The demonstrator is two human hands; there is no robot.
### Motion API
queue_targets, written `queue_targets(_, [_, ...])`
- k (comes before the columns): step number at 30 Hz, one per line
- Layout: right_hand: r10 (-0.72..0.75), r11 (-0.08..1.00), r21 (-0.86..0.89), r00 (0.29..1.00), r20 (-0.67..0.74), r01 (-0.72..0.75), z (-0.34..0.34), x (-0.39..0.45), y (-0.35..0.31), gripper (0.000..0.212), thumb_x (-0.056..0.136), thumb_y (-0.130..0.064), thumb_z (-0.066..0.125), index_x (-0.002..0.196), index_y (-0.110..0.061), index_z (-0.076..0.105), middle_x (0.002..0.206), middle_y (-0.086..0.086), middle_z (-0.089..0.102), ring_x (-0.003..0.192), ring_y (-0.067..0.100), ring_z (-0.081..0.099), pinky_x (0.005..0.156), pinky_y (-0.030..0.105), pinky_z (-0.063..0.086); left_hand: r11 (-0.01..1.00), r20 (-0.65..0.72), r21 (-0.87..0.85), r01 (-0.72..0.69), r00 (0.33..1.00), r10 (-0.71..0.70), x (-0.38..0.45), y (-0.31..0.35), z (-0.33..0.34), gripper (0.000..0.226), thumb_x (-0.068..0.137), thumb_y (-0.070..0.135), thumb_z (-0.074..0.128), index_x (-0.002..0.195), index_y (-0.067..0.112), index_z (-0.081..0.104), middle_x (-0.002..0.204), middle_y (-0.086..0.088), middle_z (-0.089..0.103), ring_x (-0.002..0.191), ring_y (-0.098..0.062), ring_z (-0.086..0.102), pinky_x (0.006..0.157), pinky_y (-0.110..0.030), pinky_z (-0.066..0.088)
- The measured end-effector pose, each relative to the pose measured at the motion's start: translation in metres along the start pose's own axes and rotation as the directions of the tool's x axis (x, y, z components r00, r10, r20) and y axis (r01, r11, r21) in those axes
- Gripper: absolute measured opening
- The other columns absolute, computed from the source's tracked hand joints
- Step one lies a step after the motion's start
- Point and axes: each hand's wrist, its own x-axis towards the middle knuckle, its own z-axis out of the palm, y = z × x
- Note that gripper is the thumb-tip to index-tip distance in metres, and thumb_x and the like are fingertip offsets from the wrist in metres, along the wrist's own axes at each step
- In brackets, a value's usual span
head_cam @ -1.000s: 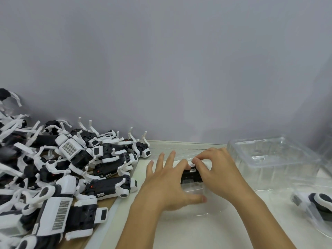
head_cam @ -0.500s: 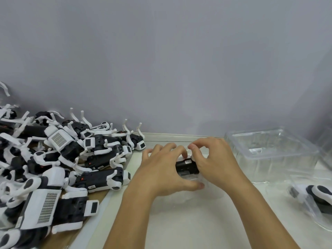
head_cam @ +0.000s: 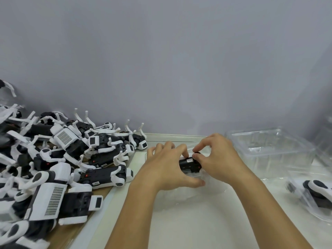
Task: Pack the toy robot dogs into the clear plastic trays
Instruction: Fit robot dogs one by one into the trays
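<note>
Both hands grasp one toy robot dog [head_cam: 190, 163], seen as a black body with a small white label. The left hand [head_cam: 167, 166] wraps its fingers over the body's near-left end, thumb underneath; the right hand [head_cam: 218, 160] pinches the far-right end between curled fingertips. The dog sits low inside a clear plastic tray [head_cam: 181, 191] directly beneath the grip, though whether it is fully seated cannot be told. Right of the grip stands a stack of empty trays [head_cam: 269, 150]; farther right and nearer the viewer, a packed tray [head_cam: 312, 193] holds another dog. Left of the grip, well apart, lies the pile of unpacked dogs [head_cam: 62, 159], legs splayed and interlocked, on a brown board [head_cam: 66, 232]. All rests on a white table [head_cam: 206, 227].

Risks, as judged: the thin tray may buckle or slide under downward pressure; a protruding leg could catch on the tray rim and leave the dog misaligned; forcing it might strain a leg joint.
</note>
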Motion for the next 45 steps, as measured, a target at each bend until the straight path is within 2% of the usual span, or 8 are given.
queue_targets(5, [0.021, 0.987, 0.163, 0.996, -0.082, -0.007, 0.001, 0.002, -0.002, 0.007, 0.092, -0.034, 0.063, 0.099, -0.034, 0.061, 0.115, -0.008, 0.049, 0.105, 0.007, 0.048, 0.074, 0.013, 0.035, 0.999, -0.062, 0.036, -0.034, 0.997, 0.036, -0.001, 0.003, -0.006, 0.069, 0.049, 0.083, 0.063, 0.105, 0.047, 0.043, 0.116, 0.017, 0.037, 0.116, -0.012, 0.028, 0.099, -0.031, 0.017])
queue_targets(10, [0.079, 0.920, 0.391, 0.960, -0.270, 0.034, -0.004, 0.005, -0.005, 0.026, 0.096, -0.034, 0.056, 0.121, -0.037, 0.052, 0.118, -0.007, 0.055, 0.114, 0.011, 0.052, 0.090, 0.030, 0.042, 0.985, -0.314, 0.113, -0.133, 0.936, 0.163, -0.001, 0.011, -0.013, 0.074, 0.052, 0.081, 0.066, 0.111, 0.041, 0.045, 0.130, 0.009, 0.031, 0.129, -0.015, 0.022, 0.110, -0.031, 0.005])
queue_targets(13, [0.085, 0.860, 0.498, 0.930, -0.359, 0.113, -0.007, 0.004, -0.009, 0.026, 0.097, -0.034, 0.057, 0.122, -0.037, 0.052, 0.112, -0.019, 0.059, 0.107, 0.001, 0.057, 0.082, 0.022, 0.044, 0.966, -0.444, 0.192, -0.173, 0.863, 0.243, -0.002, 0.019, -0.015, 0.075, 0.054, 0.076, 0.072, 0.114, 0.036, 0.052, 0.138, 0.000, 0.034, 0.133, -0.023, 0.025, 0.113, -0.035, 0.002])
queue_targets(18, [0.060, 0.789, 0.553, 0.864, -0.501, 0.266, -0.017, 0.003, -0.013, 0.020, 0.097, -0.028, 0.058, 0.116, -0.037, 0.058, 0.106, -0.025, 0.062, 0.102, -0.008, 0.058, 0.074, 0.005, 0.044, 0.950, -0.554, 0.257, -0.176, 0.779, 0.294, -0.002, 0.033, -0.021, 0.070, 0.053, 0.068, 0.077, 0.110, 0.029, 0.062, 0.139, -0.011, 0.043, 0.128, -0.034, 0.038, 0.111, -0.048, 0.018])
queue_targets(23, [0.069, 0.791, 0.546, 0.845, -0.530, 0.277, -0.019, 0.002, -0.015, 0.023, 0.098, -0.023, 0.054, 0.114, -0.038, 0.058, 0.107, -0.021, 0.063, 0.103, -0.005, 0.058, 0.081, 0.019, 0.046, 0.947, -0.577, 0.268, -0.180, 0.757, 0.307, -0.003, 0.036, -0.022, 0.065, 0.055, 0.066, 0.076, 0.107, 0.028, 0.064, 0.139, -0.011, 0.044, 0.129, -0.034, 0.040, 0.112, -0.051, 0.018])
queue_targets(30, [0.167, 0.725, 0.655, 0.867, -0.469, 0.214, -0.021, 0.002, -0.016, 0.030, 0.091, -0.037, 0.048, 0.119, -0.038, 0.059, 0.119, -0.014, 0.062, 0.109, 0.000, 0.059, 0.093, 0.030, 0.048, 0.946, -0.574, 0.274, -0.172, 0.760, 0.304, -0.002, 0.037, -0.022, 0.066, 0.054, 0.065, 0.078, 0.106, 0.028, 0.063, 0.140, -0.011, 0.044, 0.130, -0.034, 0.039, 0.113, -0.051, 0.018])
queue_targets(40, [0.230, 0.645, 0.736, 0.867, -0.442, 0.204, -0.025, 0.001, -0.030, 0.035, 0.088, -0.040, 0.042, 0.114, -0.035, 0.066, 0.117, -0.014, 0.066, 0.117, 0.015, 0.059, 0.104, 0.048, 0.046, 0.978, -0.629, 0.160, -0.137, 0.749, 0.208, -0.002, 0.031, -0.021, 0.071, 0.058, 0.077, 0.060, 0.115, 0.033, 0.061, 0.142, -0.010, 0.043, 0.131, -0.031, 0.037, 0.111, -0.047, 0.019])
queue_targets(45, [0.270, 0.606, 0.749, 0.817, -0.509, 0.267, -0.027, -0.001, -0.028, 0.038, 0.089, -0.036, 0.038, 0.114, -0.031, 0.066, 0.118, -0.013, 0.065, 0.114, 0.006, 0.058, 0.103, 0.034, 0.045, 0.982, -0.670, 0.089, -0.164, 0.720, 0.181, 0.000, 0.028, -0.020, 0.067, 0.060, 0.077, 0.061, 0.113, 0.037, 0.058, 0.143, -0.007, 0.042, 0.133, -0.029, 0.035, 0.112, -0.043, 0.021])
